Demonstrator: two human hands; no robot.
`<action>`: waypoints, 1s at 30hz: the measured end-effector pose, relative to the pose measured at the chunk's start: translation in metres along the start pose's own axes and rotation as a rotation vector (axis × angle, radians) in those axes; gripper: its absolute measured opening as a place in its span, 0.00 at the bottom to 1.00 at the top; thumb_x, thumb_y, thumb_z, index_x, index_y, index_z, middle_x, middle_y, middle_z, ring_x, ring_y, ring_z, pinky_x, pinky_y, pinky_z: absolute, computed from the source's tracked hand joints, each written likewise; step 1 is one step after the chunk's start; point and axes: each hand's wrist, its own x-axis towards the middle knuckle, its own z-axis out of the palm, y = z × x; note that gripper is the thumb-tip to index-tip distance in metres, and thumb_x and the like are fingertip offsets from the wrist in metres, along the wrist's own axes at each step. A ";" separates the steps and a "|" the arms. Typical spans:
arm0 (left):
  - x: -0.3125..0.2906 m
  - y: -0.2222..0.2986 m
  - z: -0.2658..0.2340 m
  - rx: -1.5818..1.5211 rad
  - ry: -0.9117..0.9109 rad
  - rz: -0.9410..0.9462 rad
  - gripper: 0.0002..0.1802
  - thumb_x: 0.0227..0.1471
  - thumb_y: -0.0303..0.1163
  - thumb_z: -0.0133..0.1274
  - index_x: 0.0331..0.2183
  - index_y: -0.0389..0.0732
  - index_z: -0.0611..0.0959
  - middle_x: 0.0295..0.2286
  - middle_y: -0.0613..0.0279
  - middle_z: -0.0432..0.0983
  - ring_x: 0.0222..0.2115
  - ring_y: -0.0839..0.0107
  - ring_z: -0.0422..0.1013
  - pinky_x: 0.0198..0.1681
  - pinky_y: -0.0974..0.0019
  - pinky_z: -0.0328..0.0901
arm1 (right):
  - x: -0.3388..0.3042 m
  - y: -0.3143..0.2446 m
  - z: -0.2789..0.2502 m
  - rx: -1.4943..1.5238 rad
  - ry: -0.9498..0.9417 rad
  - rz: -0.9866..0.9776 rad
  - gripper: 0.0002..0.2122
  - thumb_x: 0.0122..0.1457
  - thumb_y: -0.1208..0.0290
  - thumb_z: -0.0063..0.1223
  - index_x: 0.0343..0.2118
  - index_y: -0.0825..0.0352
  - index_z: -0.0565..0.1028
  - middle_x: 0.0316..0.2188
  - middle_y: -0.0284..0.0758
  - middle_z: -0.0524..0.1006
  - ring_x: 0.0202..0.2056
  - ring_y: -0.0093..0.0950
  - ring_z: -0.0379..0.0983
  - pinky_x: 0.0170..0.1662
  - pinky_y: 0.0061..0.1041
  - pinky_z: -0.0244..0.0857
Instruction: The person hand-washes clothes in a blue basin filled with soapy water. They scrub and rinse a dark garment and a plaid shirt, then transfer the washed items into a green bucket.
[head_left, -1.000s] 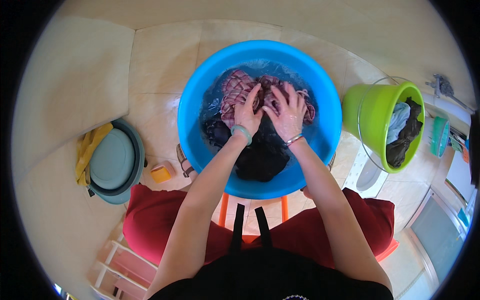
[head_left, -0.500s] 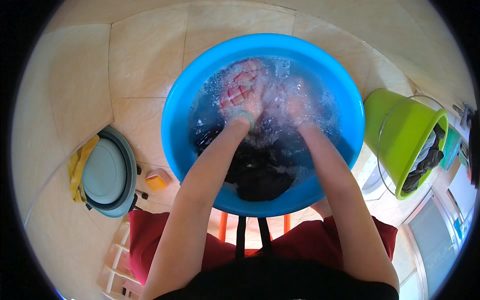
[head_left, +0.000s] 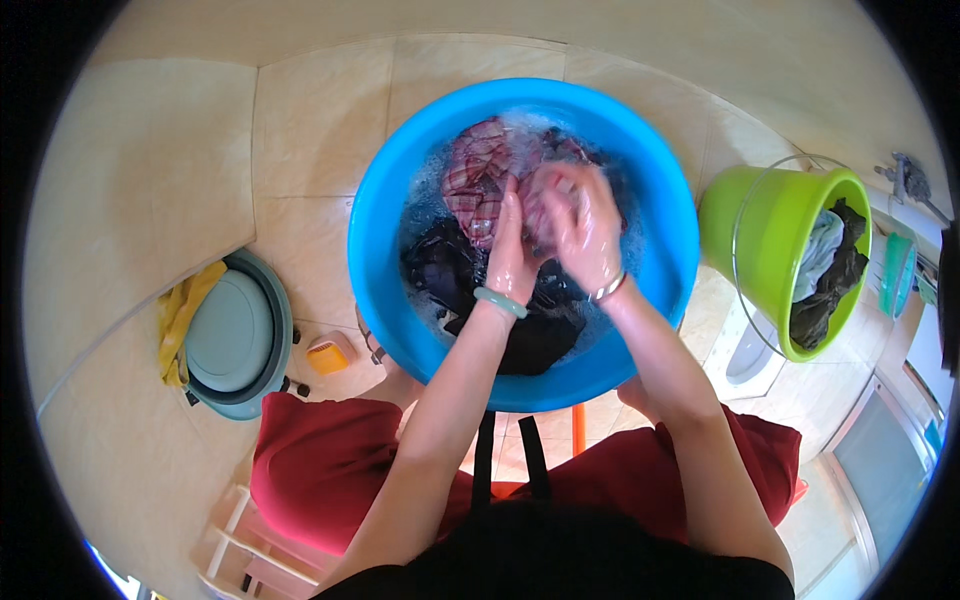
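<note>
Plaid cloth [head_left: 478, 180], pink and maroon with pale lines, wet, crumpled and partly under sudsy water, in the blue basin [head_left: 665, 270] from about eleven to one o'clock. In the same basin, dark cloth [head_left: 540, 345], near-black and soaked, bunched from nine o'clock round to six. Left hand [head_left: 512, 262]: wet, turned on edge near the basin's middle, with one digit stretched toward twelve o'clock; remaining fingers largely hidden, hence impossible to say whether apart or closed on the plaid cloth. Right hand [head_left: 592, 240]: back uppermost, fingers bent toward eleven o'clock over a pink fold, blurred at the tips; firmness of grip not determinable. Palms turned inward, close together, with plaid cloth between. Left forearm [head_left: 450, 410] reaching in from seven o'clock, with a pale green bangle [head_left: 500, 302] at the wrist; right forearm [head_left: 665, 360] from five o'clock, with a metal bangle [head_left: 608, 287]. Beyond the rim at three o'clock, a green bucket [head_left: 775, 235] containing cloth.
</note>
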 end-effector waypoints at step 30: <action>0.007 -0.002 -0.032 0.517 0.086 0.260 0.19 0.58 0.36 0.47 0.48 0.37 0.75 0.49 0.62 0.69 0.52 0.71 0.63 0.57 0.66 0.54 | -0.042 0.091 0.021 -0.078 0.338 0.466 0.12 0.57 0.63 0.54 0.41 0.60 0.76 0.37 0.42 0.75 0.38 0.41 0.73 0.37 0.36 0.67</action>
